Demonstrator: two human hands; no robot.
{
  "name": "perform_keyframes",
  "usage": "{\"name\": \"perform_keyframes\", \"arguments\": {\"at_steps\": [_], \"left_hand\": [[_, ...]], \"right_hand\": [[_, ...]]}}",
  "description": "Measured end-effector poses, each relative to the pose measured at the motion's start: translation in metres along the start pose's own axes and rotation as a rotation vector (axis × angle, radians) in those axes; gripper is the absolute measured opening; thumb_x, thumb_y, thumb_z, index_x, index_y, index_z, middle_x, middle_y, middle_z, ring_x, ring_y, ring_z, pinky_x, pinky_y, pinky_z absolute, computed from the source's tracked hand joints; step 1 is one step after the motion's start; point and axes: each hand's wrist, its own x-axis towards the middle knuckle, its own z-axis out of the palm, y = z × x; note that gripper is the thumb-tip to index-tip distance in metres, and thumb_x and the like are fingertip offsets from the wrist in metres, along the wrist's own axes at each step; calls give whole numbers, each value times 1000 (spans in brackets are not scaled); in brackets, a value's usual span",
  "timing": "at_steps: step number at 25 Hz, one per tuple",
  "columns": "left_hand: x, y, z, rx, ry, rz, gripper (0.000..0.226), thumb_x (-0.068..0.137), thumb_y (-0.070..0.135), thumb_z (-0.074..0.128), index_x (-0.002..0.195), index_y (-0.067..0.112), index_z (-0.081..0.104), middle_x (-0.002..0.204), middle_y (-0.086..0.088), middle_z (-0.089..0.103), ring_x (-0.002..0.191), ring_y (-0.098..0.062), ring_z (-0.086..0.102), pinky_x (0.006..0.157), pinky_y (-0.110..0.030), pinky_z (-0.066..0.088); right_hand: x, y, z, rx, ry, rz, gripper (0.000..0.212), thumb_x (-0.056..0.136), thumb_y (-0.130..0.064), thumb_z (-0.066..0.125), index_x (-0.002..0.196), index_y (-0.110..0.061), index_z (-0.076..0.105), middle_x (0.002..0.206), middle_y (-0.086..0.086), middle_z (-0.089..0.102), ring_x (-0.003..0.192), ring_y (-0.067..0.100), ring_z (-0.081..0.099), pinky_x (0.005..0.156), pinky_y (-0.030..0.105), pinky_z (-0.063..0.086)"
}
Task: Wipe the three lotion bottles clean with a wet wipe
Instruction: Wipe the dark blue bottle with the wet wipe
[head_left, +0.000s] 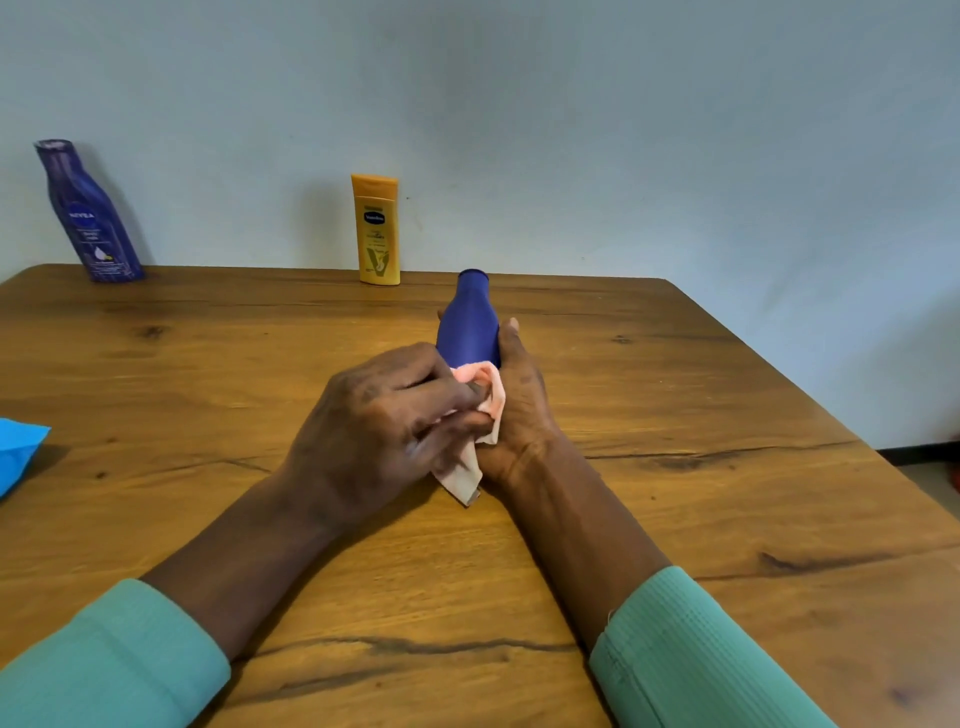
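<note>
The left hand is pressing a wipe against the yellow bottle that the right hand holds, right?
No. In the head view the left hand presses the wipe against a blue bottle that the right hand holds; the yellow bottle stands apart.

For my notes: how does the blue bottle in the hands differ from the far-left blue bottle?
The held blue bottle is tipped away in the right hand; the far-left blue bottle stands untouched. The held one shows plain blue, the far-left one its label. Only the held one touches the wipe in the left hand. Both are dark blue.
</note>
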Motion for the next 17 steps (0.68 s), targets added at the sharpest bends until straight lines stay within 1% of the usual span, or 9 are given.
{"name": "perform_keyframes", "arguments": {"at_steps": [1,3,5,8,10,12,13,15,17], "left_hand": [[-2,-3,-3,-38,24,-68,28,95,32,71,108,9,79,95,-5,72,81,-15,67,67,-30,56],[-5,-5,-8,-153,76,-233,32,90,35,74,111,12,78,98,-2,76,82,-10,70,68,-29,59],[-6,0,-9,-263,90,-331,32,87,40,70,111,19,75,96,8,76,84,-4,71,68,-25,58],[-5,6,-7,-415,116,-441,29,86,40,71,111,25,74,95,15,76,85,-4,73,67,-21,58],[-5,9,-5,-514,136,-551,32,83,39,74,111,24,76,97,12,78,86,-5,75,68,-22,60],[-4,10,-2,-564,127,-634,32,81,37,77,109,23,79,97,10,80,86,-7,76,70,-28,62],[-3,11,-1,-601,127,-680,29,82,35,78,107,21,80,95,8,81,85,-9,77,70,-31,63],[-2,9,1,-690,185,-817,27,82,34,78,102,17,82,91,4,82,83,-13,78,71,-34,64],[1,2,5,-755,296,-981,30,79,36,80,99,14,82,91,0,82,84,-17,79,73,-37,64]], "right_hand": [[2,-1,0,55,-3,-8,70,100,-67,53,95,0,68,67,13,67,49,23,67,46,29,57],[8,-2,-2,129,-3,-62,67,101,-65,52,120,-3,67,81,16,72,62,26,70,60,37,61],[14,-4,-7,46,21,-165,67,103,-64,48,131,-5,62,90,17,75,72,28,71,72,43,60],[21,-5,-13,-257,99,-428,64,103,-65,45,132,-10,60,93,14,73,83,29,69,83,46,59],[24,-5,-14,-413,87,-557,58,104,-63,45,125,-12,64,85,6,66,83,26,61,83,46,53],[24,-4,-14,-496,75,-562,51,107,-59,43,119,-14,65,76,-1,63,77,21,60,82,45,51],[22,-2,-12,-549,52,-557,48,109,-57,41,116,-16,64,75,-1,63,74,20,60,80,44,51],[23,5,-9,-738,-14,-596,43,112,-52,35,116,-19,62,83,6,63,77,24,62,77,44,53],[28,11,-10,-890,-75,-636,44,113,-51,33,124,-18,61,95,15,67,87,34,66,80,49,55]]}}
